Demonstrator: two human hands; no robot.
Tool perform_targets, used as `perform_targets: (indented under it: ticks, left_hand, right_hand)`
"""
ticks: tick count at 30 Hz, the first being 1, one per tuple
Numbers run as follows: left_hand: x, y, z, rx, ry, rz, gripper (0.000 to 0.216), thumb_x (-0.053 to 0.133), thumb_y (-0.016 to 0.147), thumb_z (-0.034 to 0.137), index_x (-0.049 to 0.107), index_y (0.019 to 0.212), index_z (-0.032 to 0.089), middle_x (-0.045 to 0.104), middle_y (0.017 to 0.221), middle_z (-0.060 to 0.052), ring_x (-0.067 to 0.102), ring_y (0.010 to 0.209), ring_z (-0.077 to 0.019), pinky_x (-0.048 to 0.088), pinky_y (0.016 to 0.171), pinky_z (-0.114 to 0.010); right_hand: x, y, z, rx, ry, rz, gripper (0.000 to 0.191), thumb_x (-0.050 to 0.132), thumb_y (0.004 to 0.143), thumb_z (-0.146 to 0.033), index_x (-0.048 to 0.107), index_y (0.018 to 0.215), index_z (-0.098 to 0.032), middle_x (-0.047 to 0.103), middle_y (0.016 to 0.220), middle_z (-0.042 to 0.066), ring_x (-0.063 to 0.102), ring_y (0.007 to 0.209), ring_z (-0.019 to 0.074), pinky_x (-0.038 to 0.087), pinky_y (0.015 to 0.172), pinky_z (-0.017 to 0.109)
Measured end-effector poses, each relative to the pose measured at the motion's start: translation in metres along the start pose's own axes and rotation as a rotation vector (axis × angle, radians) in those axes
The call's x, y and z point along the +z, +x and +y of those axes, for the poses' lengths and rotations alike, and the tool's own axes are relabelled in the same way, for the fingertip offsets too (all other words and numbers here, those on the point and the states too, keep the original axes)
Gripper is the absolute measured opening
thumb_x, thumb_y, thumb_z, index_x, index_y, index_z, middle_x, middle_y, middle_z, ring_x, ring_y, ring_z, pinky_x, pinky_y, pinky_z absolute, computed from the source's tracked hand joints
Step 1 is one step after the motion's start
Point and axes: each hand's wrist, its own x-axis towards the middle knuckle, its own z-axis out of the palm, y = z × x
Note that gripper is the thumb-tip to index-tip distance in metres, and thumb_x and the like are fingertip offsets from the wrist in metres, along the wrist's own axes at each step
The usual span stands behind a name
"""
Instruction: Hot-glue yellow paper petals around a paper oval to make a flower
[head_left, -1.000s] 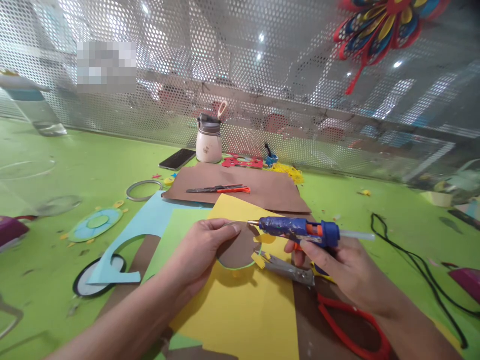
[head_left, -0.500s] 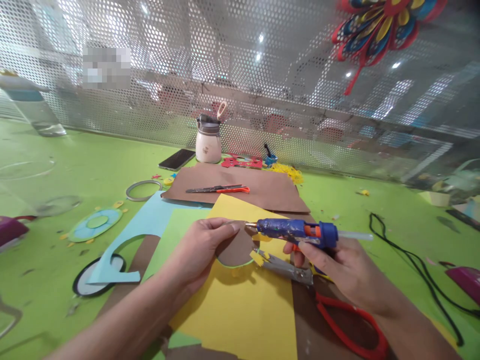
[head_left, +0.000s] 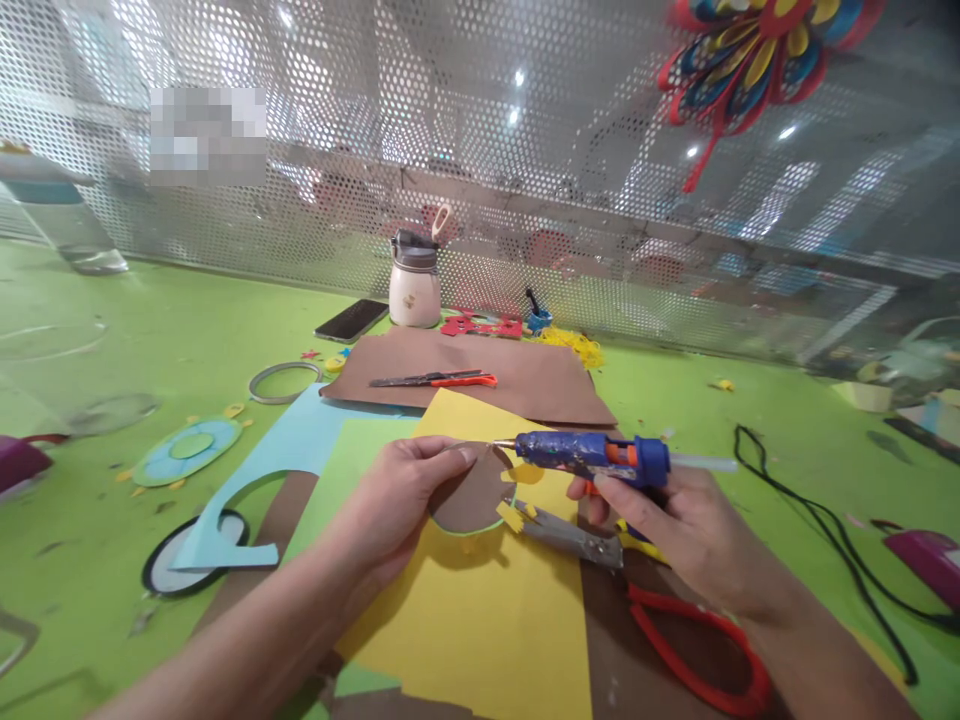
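Observation:
Between thumb and fingers, my left hand (head_left: 401, 500) pinches a brown paper disc (head_left: 472, 495) with a thin green edge. A blue glue gun (head_left: 577, 455) is gripped in my right hand (head_left: 697, 530), a clear glue stick poking out of its back end. Its metal nozzle meets the disc's upper edge, close to my left thumb. Below the glue gun lie scissors (head_left: 697, 640) with red handles, their blades toward the disc and small yellow paper pieces (head_left: 511, 517) at the tips. Yellow paper (head_left: 487, 620) spreads under both hands.
A utility knife (head_left: 450, 379) rests on brown card (head_left: 517, 350) ahead. Behind stand a white bottle (head_left: 415, 290) and a phone (head_left: 351, 319). Cut light-blue paper (head_left: 300, 440) and a blue-green paper disc (head_left: 186, 452) lie left. A black cord (head_left: 810, 510) runs along the right.
Both hands hold nearly the same pose, the nozzle still at the disc's upper edge. The whole view has shifted very slightly.

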Motion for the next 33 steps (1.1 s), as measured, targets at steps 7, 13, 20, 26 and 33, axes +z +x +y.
perform_targets:
  ticks: [7, 13, 20, 26, 33]
  left_hand:
    - [0.001, -0.002, 0.007, 0.036, -0.040, 0.034, 0.017, 0.069, 0.070, 0.022, 0.073, 0.080, 0.010, 0.075, 0.082, -0.012, 0.068, 0.068, -0.0183, 0.051, 0.061, -0.023]
    - [-0.004, 0.002, 0.009, 0.120, -0.043, 0.062, 0.015, 0.068, 0.070, 0.020, 0.072, 0.080, 0.009, 0.075, 0.081, -0.012, 0.068, 0.068, -0.0188, 0.053, 0.061, -0.023]
    - [-0.018, 0.016, 0.000, 0.166, -0.071, 0.016, 0.015, 0.067, 0.071, 0.020, 0.072, 0.081, 0.010, 0.075, 0.085, -0.011, 0.069, 0.074, -0.0199, 0.054, 0.065, -0.025]
    - [-0.010, 0.008, 0.001, 0.201, -0.028, -0.059, 0.016, 0.068, 0.074, 0.022, 0.072, 0.083, 0.010, 0.074, 0.083, -0.011, 0.066, 0.072, -0.0168, 0.051, 0.065, -0.023]
    - [-0.002, -0.008, 0.000, 0.299, 0.074, -0.289, 0.013, 0.068, 0.076, 0.026, 0.072, 0.078, 0.015, 0.068, 0.079, -0.005, 0.059, 0.071, -0.0137, 0.045, 0.064, -0.022]
  right_hand:
    - [-0.002, 0.028, 0.029, -0.169, -0.353, 0.332, 0.026, 0.054, 0.086, -0.036, 0.063, 0.096, -0.014, 0.067, 0.083, 0.007, 0.062, 0.074, 0.0205, 0.049, 0.070, 0.030]
    - [0.002, 0.052, 0.063, -0.277, -0.524, 0.290, 0.025, 0.057, 0.077, -0.015, 0.061, 0.102, -0.013, 0.062, 0.097, 0.012, 0.058, 0.091, 0.0241, 0.046, 0.082, 0.036]
    - [0.007, 0.071, 0.080, -0.303, -0.572, 0.195, 0.030, 0.062, 0.071, -0.009, 0.062, 0.100, -0.016, 0.058, 0.100, 0.010, 0.054, 0.096, 0.0247, 0.046, 0.088, 0.041]
    - [-0.002, 0.055, 0.054, -0.334, -0.490, 0.212, 0.033, 0.059, 0.074, -0.005, 0.063, 0.104, -0.016, 0.059, 0.107, 0.010, 0.051, 0.104, 0.0242, 0.041, 0.095, 0.041]
    - [0.003, 0.030, -0.029, -0.276, 0.063, 0.037, 0.013, 0.054, 0.085, -0.020, 0.066, 0.091, -0.017, 0.062, 0.088, 0.005, 0.059, 0.080, 0.0156, 0.048, 0.075, 0.030]
